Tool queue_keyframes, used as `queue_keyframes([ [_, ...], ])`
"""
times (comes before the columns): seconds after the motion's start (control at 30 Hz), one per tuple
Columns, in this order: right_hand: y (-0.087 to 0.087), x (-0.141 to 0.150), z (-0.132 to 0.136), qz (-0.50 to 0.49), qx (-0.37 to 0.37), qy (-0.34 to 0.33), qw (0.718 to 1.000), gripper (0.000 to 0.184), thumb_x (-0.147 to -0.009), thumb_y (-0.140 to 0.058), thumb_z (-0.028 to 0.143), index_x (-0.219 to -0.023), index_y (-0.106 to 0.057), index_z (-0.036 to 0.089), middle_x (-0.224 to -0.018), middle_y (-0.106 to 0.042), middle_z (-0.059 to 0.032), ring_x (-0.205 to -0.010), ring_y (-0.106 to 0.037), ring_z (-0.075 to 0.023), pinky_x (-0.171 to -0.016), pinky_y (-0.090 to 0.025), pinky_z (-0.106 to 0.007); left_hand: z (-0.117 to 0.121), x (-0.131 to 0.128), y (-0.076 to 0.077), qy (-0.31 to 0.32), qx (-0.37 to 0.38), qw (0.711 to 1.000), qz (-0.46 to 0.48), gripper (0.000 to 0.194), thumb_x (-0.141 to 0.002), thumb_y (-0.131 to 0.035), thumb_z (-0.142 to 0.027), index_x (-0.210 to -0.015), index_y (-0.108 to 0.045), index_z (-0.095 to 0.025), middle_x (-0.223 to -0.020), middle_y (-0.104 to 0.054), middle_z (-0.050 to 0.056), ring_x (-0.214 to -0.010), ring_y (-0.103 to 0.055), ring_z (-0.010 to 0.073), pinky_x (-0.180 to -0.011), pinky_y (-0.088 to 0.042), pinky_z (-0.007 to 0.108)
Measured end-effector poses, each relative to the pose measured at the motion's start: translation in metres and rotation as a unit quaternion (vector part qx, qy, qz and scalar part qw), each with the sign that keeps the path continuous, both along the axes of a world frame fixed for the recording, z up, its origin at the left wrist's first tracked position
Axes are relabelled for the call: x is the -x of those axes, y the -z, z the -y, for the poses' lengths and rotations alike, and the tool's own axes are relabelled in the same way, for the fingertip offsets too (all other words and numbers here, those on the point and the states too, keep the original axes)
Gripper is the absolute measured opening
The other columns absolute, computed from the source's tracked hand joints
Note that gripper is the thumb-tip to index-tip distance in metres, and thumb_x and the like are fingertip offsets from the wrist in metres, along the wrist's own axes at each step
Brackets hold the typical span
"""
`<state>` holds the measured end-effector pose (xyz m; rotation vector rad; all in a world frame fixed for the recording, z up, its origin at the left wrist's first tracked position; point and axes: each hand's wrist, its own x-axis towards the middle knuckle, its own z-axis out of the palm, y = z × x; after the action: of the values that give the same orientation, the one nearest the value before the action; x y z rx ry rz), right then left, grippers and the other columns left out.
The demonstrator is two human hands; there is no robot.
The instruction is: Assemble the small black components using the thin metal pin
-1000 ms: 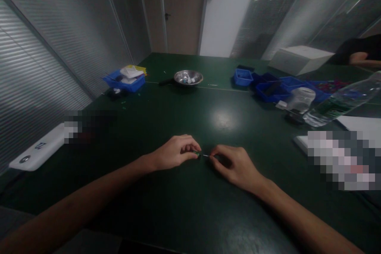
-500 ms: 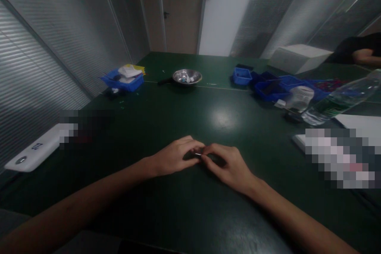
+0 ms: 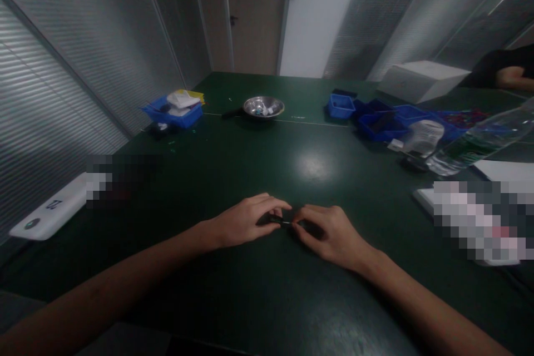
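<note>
A small, thin dark rod with a shiny metallic stretch (image 3: 285,223) spans the gap between my two hands, just above the dark green table (image 3: 250,161); its exact kind is too small and dim to make out. My left hand (image 3: 246,221) has its fingers curled around the dark end, the thumb beneath and the index finger reaching over. On the other side, my right hand (image 3: 331,233) pinches the shiny end between thumb and fingertips. The fingers partly hide both ends of the rod.
A metal pan (image 3: 263,108) with small items stands farther back. Blue bins (image 3: 341,107) and a tilted plastic bottle (image 3: 471,147) are at right, a filled blue tray (image 3: 179,117) at left. A white device (image 3: 50,214) lies at far left. Another person's arm (image 3: 515,78) shows at far right.
My right hand has shifted slightly right and down, away from my left hand. The gap between the fingers is wider and more of the rod shows.
</note>
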<state>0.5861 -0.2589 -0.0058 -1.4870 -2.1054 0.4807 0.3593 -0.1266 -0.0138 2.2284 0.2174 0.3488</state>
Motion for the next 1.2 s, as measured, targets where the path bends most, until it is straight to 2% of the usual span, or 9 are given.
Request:
queue_keyframes([
  [0.17,0.003,0.011,-0.004,-0.021,-0.016,0.021,0.999,0.016,-0.102,-0.055,0.031,-0.102,-0.068,0.021,-0.086,-0.069,-0.0023,-0.066,-0.060,-0.0132,-0.061,-0.044,-0.025,0.001,-0.001,0.000,-0.012,0.003,1.000,0.000,0.043,-0.095,-0.067,-0.022,-0.137,-0.059,-0.024,-0.117,-0.064,0.009,-0.109,-0.062,0.0216,-0.096,-0.051,0.037],
  [0.33,0.003,0.002,-0.002,-0.028,-0.014,0.033,0.999,0.017,-0.103,-0.054,0.030,-0.103,-0.068,0.021,-0.090,-0.071,-0.0027,-0.069,-0.063,-0.0134,-0.064,-0.046,-0.026,-0.003,0.002,-0.005,0.006,0.023,0.999,-0.023,0.048,-0.096,-0.065,-0.021,-0.143,-0.057,-0.026,-0.119,-0.065,0.009,-0.107,-0.063,0.0219,-0.096,-0.051,0.039],
  [0.43,0.003,-0.005,0.001,-0.034,-0.011,0.047,0.998,0.017,-0.103,-0.054,0.031,-0.102,-0.068,0.021,-0.090,-0.071,-0.0025,-0.071,-0.064,-0.0135,-0.063,-0.047,-0.025,-0.016,0.008,-0.009,0.035,0.035,0.997,-0.052,0.049,-0.097,-0.062,-0.018,-0.145,-0.056,-0.027,-0.116,-0.067,0.009,-0.105,-0.064,0.0209,-0.095,-0.050,0.038],
  [0.5,0.004,-0.008,0.002,-0.033,-0.012,0.053,0.998,0.018,-0.103,-0.054,0.032,-0.101,-0.068,0.021,-0.089,-0.071,-0.0025,-0.070,-0.065,-0.0136,-0.061,-0.047,-0.025,-0.032,0.015,-0.010,0.024,0.022,0.998,-0.062,0.049,-0.098,-0.060,-0.017,-0.146,-0.055,-0.027,-0.117,-0.068,0.008,-0.105,-0.064,0.0201,-0.094,-0.050,0.036],
  [0.63,0.004,-0.008,0.003,-0.034,-0.007,0.048,0.998,0.019,-0.103,-0.054,0.033,-0.103,-0.068,0.021,-0.092,-0.072,-0.0032,-0.072,-0.066,-0.0141,-0.061,-0.048,-0.024,-0.087,0.042,-0.007,-0.108,-0.064,0.988,-0.087,0.050,-0.098,-0.057,-0.020,-0.147,-0.053,-0.027,-0.125,-0.066,0.008,-0.107,-0.064,0.0211,-0.093,-0.051,0.037],
  [0.77,0.003,-0.007,0.004,-0.032,-0.001,0.044,0.999,0.019,-0.103,-0.053,0.033,-0.103,-0.068,0.021,-0.093,-0.072,-0.0031,-0.072,-0.066,-0.0139,-0.062,-0.050,-0.024,-0.151,0.085,0.001,-0.301,-0.154,0.936,-0.098,0.045,-0.094,-0.059,-0.020,-0.139,-0.059,-0.021,-0.127,-0.067,0.011,-0.115,-0.064,0.0254,-0.102,-0.049,0.041],
  [0.87,0.002,-0.007,0.004,-0.029,-0.001,0.045,0.999,0.019,-0.103,-0.053,0.033,-0.103,-0.068,0.021,-0.092,-0.072,-0.0025,-0.070,-0.065,-0.0134,-0.062,-0.050,-0.025,-0.185,0.116,0.010,-0.394,-0.167,0.900,-0.084,0.044,-0.090,-0.062,-0.018,-0.133,-0.063,-0.018,-0.121,-0.070,0.011,-0.111,-0.066,0.0246,-0.102,-0.051,0.040],
  [1.03,0.003,-0.008,0.004,-0.025,0.001,0.047,0.999,0.020,-0.103,-0.053,0.034,-0.104,-0.068,0.022,-0.094,-0.073,-0.0031,-0.070,-0.066,-0.0136,-0.061,-0.050,-0.025,-0.207,0.140,0.021,-0.502,-0.108,0.853,-0.089,0.045,-0.080,-0.073,-0.024,-0.123,-0.067,-0.014,-0.120,-0.071,0.013,-0.101,-0.070,0.0246,-0.091,-0.056,0.036],
  [1.2,0.004,-0.008,0.004,-0.027,0.010,0.049,0.998,0.021,-0.104,-0.053,0.036,-0.104,-0.068,0.022,-0.094,-0.072,-0.0028,-0.070,-0.066,-0.0135,-0.061,-0.050,-0.025,-0.212,0.147,0.020,-0.525,-0.157,0.826,-0.135,0.023,-0.077,-0.079,-0.033,-0.091,-0.073,-0.016,-0.104,-0.071,0.012,-0.096,-0.069,0.0288,-0.091,-0.054,0.041],
])
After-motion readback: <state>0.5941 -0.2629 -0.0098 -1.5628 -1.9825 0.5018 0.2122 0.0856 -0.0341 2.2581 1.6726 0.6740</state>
